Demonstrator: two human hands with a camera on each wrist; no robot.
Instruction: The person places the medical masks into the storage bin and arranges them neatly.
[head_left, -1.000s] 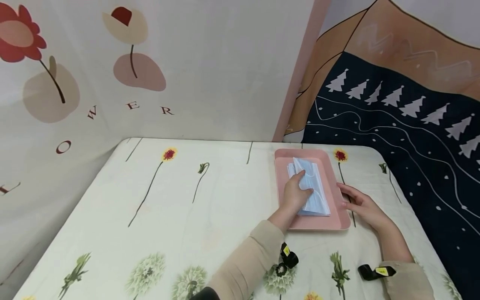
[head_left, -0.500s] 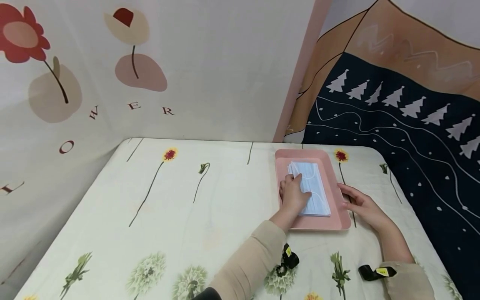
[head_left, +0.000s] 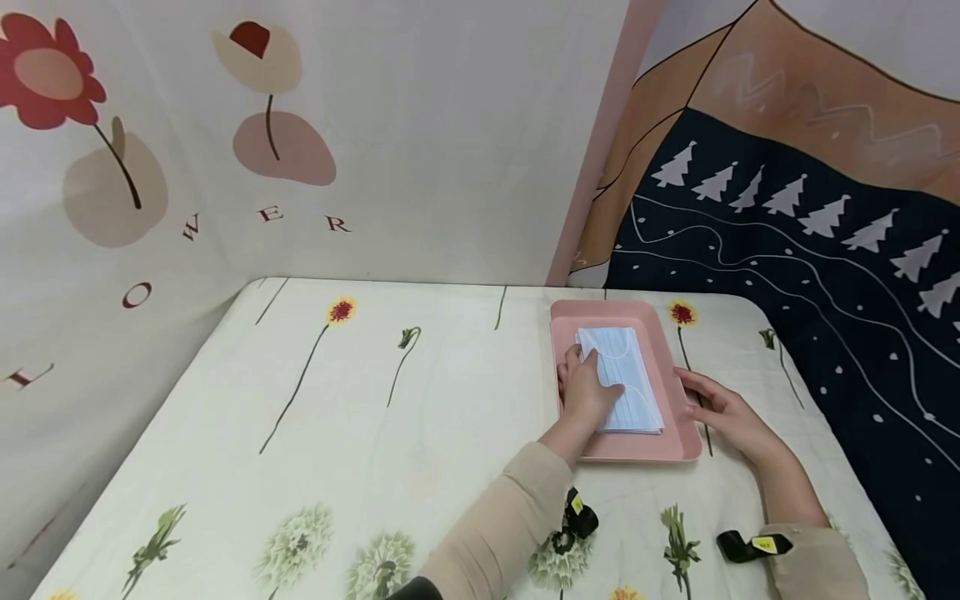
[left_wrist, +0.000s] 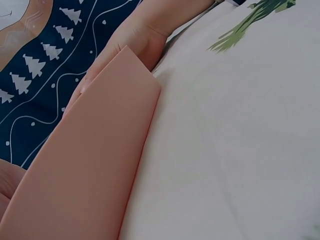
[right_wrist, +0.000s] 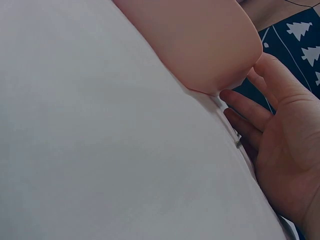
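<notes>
A stack of pale blue pleated face masks (head_left: 633, 404) with white ear loops lies flat in a shallow pink tray (head_left: 600, 448). My left hand (head_left: 588, 396) rests on the left side of the stack, thumb and index finger on the top mask. Its other fingers reach down between the stack and the tray's left wall. In the left wrist view that wall hides most of the hand. At the tray's right side is my right hand (head_left: 731, 421), fingers loosely extended. Its fingertips (right_wrist: 262, 60) meet the tray's corner in the right wrist view.
The table has a white cloth (head_left: 450, 400) printed with flowers. A pale curtain (head_left: 450, 150) and a dark blue cloth with white trees (head_left: 787, 250) hang beyond its edges. Black wrist cameras (head_left: 581, 517) sit at both sleeves.
The top mask's raised upper corner has come down flat onto the stack. My left fingers have come out at the stack's left edge. My right hand and the tray stay in place.
</notes>
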